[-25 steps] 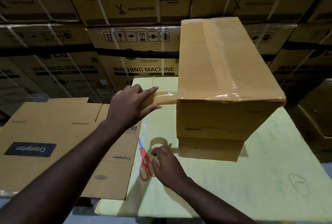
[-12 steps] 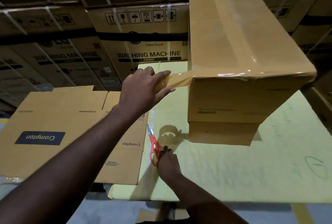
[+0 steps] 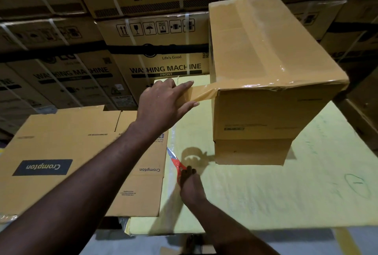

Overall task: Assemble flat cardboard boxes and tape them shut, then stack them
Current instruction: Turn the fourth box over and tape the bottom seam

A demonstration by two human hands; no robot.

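Note:
An assembled brown cardboard box (image 3: 266,54) stands on the yellow-green table (image 3: 266,197), its top seam covered with brown tape. A strip of that tape (image 3: 201,94) stretches left from the box's near top corner. My left hand (image 3: 163,103) holds the tape roll at the strip's end; the roll itself is hidden under my fingers. Lower down, my right hand (image 3: 191,183) grips the handles of red scissors (image 3: 177,163) lying on the table, blades pointing away from me. Flat "Crompton" cartons (image 3: 61,158) lie to the left.
A wall of strapped washing-machine cartons (image 3: 155,50) rises close behind the table and the flat cartons. The table's near edge runs just below my right forearm, with grey floor (image 3: 143,242) beneath it.
My right hand has closed over the scissors' handles. My left hand keeps the tape strip pulled taut from the box; the view has shifted slightly.

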